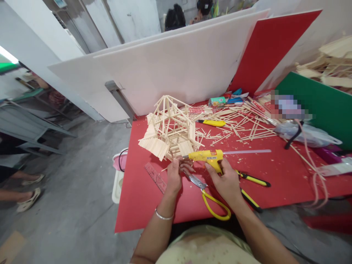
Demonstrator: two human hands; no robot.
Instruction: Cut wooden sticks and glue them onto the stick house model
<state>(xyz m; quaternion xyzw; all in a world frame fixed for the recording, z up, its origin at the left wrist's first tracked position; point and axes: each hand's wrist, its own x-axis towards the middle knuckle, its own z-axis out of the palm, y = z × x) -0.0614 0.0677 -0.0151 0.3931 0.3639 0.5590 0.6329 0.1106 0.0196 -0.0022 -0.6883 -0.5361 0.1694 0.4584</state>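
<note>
My right hand (227, 179) is wrapped round the handle of a yellow hot glue gun (206, 156), its nozzle pointing left. A long clear glue stick (247, 151) sticks out of its back end. Close by the nozzle, my left hand (174, 178) has its thumb and fingers curled together; what they pinch, if anything, is too small to make out. Just beyond stands an open model made of thin wooden sticks (172, 128), with a pointed frame on top and slatted panels round it. Scissors with yellow handles (216, 207) lie beneath my hands.
A red tabletop (148, 214) bears loose wooden sticks (247, 123), a yellow utility knife (213, 123), black-and-yellow pliers (254, 179), a clear ruler (155, 178) and a green can (217, 101). White boards (176, 69) stand along the back; a green board (316, 106) leans at right.
</note>
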